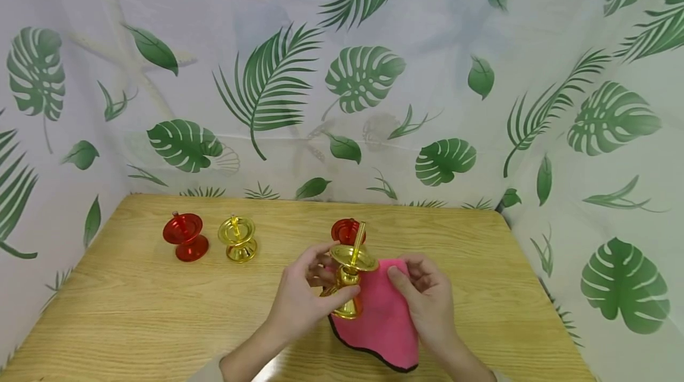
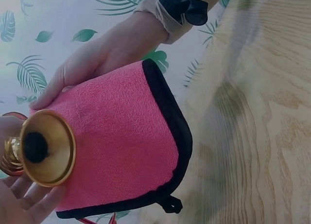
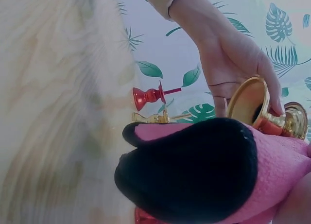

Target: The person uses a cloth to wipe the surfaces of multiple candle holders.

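Observation:
My left hand (image 1: 296, 293) grips a shiny gold candle holder (image 1: 350, 308) by its narrow stem, with the dish and spike on top leaning slightly right. A dark round patch marks the underside of its base (image 2: 60, 161) in the left wrist view. In my right hand (image 1: 430, 302) is a pink cloth (image 1: 376, 322) with black edging, pinched near its upper corner under the thumb. The cloth hangs just behind and to the right of the candle holder. From the right wrist view, the cloth's black edge (image 3: 194, 170) covers part of the scene.
On the wooden table (image 1: 133, 311) at left stand a red candle holder (image 1: 184, 230) and a smaller gold one (image 1: 240, 250). Another red candle holder (image 1: 344, 229) stands behind the held one, partly hidden. A leaf-patterned curtain (image 1: 374, 132) encloses the back and sides.

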The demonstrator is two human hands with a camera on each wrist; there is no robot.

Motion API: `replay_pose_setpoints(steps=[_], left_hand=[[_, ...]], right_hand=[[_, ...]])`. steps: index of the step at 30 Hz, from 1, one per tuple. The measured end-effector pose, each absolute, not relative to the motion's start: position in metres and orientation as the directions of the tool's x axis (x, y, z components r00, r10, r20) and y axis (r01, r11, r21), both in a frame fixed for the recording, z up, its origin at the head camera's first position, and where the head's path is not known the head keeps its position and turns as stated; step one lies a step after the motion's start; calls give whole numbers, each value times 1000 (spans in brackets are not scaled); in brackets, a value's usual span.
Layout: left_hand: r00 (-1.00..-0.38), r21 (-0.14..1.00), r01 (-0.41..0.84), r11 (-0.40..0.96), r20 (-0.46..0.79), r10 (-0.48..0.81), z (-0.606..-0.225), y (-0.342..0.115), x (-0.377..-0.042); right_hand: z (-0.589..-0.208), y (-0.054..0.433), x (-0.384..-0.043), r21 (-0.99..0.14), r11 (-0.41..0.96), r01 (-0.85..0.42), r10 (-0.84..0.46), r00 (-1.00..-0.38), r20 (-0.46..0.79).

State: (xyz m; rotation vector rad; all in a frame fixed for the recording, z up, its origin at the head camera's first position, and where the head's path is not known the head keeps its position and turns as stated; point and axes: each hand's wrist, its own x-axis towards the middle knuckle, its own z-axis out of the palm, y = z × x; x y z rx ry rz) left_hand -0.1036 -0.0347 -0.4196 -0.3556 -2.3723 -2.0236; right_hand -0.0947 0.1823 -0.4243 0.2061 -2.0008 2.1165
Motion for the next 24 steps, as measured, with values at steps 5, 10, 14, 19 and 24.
replay_pose_setpoints(steps=[5, 10, 14, 19, 24], left_hand=[[-966, 997, 71, 36, 59, 250, -420, -37, -106], [-955, 1000, 30, 1, 29, 297, -420, -38, -106], [-957, 1000, 21, -13, 24, 289, -419, -36, -106], [-968, 1000, -1, -26, 5, 252, -419, -32, -105], [-973, 999, -8, -43, 2, 231, -418, -28, -103]], right_hand=[[-421, 182, -95, -947, -25, -320, 68, -946, 317], [-415, 183, -94, -951, -15, -310, 78, -948, 308], [-411, 181, -90, -950, 23, -313, 77, -946, 314], [-412, 175, -85, -928, 111, -356, 85, -927, 365], [-414, 169, -80, -860, 166, -482, 70, -864, 498]])
